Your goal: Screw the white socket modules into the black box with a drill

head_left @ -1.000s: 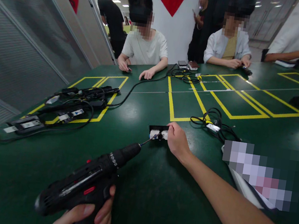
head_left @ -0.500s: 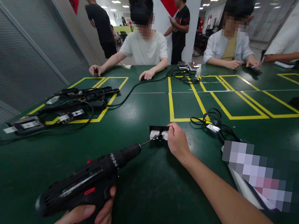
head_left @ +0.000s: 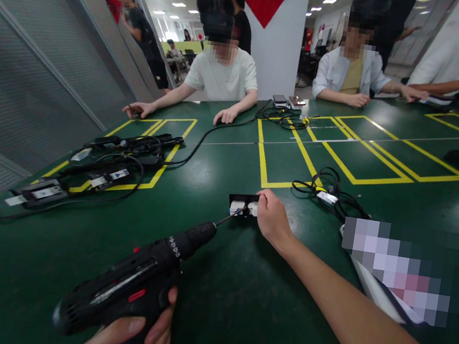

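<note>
black drill (head_left: pixel 129 280): slanted, bit (head_left: pixel 226 219) forward | black-white part (head_left: pixel 237 206): at bit tip

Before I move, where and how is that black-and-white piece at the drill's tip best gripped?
Probably by its right end, from the right: pinch the black-and-white piece there, as the right hand does now. The drill in the left hand points its bit in from the near left, so that end seems clearer.

Red diamond-shaped sign (head_left: pixel 267 0) on a white pillar (head_left: pixel 277 58), black cables (head_left: pixel 168 141) across yellow tape outlines (head_left: pixel 158 177).
</note>
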`<state>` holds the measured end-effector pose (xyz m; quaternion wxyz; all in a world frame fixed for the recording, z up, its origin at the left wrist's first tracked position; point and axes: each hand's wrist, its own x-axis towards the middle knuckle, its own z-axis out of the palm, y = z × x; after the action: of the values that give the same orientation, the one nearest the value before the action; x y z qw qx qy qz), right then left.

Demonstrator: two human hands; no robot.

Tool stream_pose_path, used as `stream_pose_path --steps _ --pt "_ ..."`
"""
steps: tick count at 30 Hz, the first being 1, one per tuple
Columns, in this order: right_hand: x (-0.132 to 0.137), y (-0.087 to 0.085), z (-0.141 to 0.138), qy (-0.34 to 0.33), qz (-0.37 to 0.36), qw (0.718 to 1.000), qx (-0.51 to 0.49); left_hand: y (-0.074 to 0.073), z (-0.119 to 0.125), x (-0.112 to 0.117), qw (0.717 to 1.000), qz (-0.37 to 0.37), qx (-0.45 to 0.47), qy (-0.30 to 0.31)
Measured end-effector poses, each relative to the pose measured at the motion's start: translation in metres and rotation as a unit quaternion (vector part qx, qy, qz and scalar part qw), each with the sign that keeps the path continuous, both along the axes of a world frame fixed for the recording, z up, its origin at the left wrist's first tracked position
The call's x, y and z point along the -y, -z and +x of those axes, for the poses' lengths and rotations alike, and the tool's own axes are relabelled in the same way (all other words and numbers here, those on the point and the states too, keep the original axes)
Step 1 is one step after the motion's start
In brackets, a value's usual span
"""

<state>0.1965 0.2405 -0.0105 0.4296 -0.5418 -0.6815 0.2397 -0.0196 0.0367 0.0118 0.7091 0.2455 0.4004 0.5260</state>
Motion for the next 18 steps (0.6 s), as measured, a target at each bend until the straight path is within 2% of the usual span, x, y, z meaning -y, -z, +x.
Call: stream_pose_path --steps 7,18 --pt "0.0009 -0.0010 0.0004 -0.001 0.001 1.000 0.002 -0.0034 0.0014 -0.0008 1.000 0.012 -0.015 0.002" --pt "0.0011 -0.0013 0.0007 -0.005 0.003 1.000 0.001 -0.0009 0.0002 -0.0008 1.000 0.012 -0.003 0.010"
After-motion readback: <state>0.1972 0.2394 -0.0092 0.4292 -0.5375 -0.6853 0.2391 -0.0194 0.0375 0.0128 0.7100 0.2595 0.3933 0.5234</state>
